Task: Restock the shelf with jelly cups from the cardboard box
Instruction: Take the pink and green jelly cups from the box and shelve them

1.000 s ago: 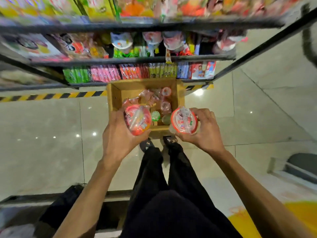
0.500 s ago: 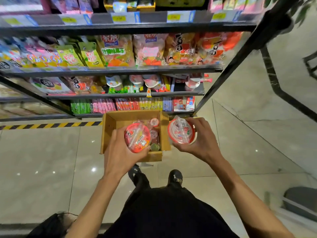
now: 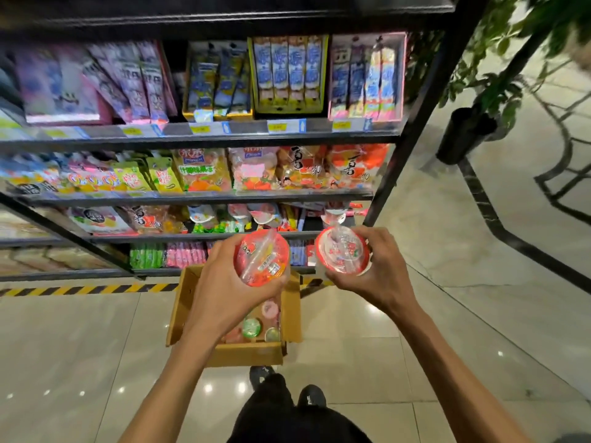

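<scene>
Brown cardboard first: an open-topped box sits on the glossy pale tiled floor, and both hands are up above it with stock. The left hand hovers over the box's far half, its fingers curled round a round clear plastic jelly cup with a red film lid, the lid tipped toward the camera. The right hand is just past the box's far right corner, fingers wrapped round a second clear jelly cup, red-rimmed with a white-centred lid. The two cups are side by side and not touching. Down inside the box, near its front wall, small jelly cups with green and pink lids lie loose. Behind the box rises the black metal shelf, its tiers packed with bright snack packets. Yellow-and-black striped floor tape runs left from the box's far end, and a leafy plant in a black pot stands well beyond the box to the right.
</scene>
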